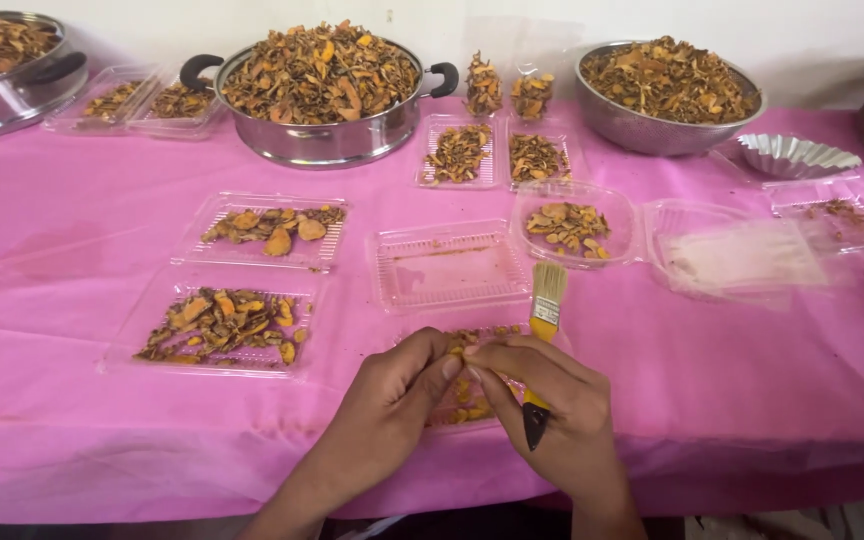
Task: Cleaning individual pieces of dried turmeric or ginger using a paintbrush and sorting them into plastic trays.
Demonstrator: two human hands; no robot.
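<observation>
My right hand (552, 400) grips a small brush (547, 300) with a yellow handle and pale bristles, its bristles pointing away from me. My left hand (397, 395) meets it fingertip to fingertip, and both pinch a small orange dried slice (457, 351). The hands hover over a clear plastic tray (472, 410) of dried orange-brown slices at the table's near edge. An empty clear tray (447, 268) lies just beyond them.
A pink cloth (72, 270) covers the table. Two trays of slices (217, 325) (272, 228) lie at left and a round clear container (570, 226) right of centre. A heaped steel pot (322, 85), steel bowls (667, 90) and smaller trays (457, 152) line the back.
</observation>
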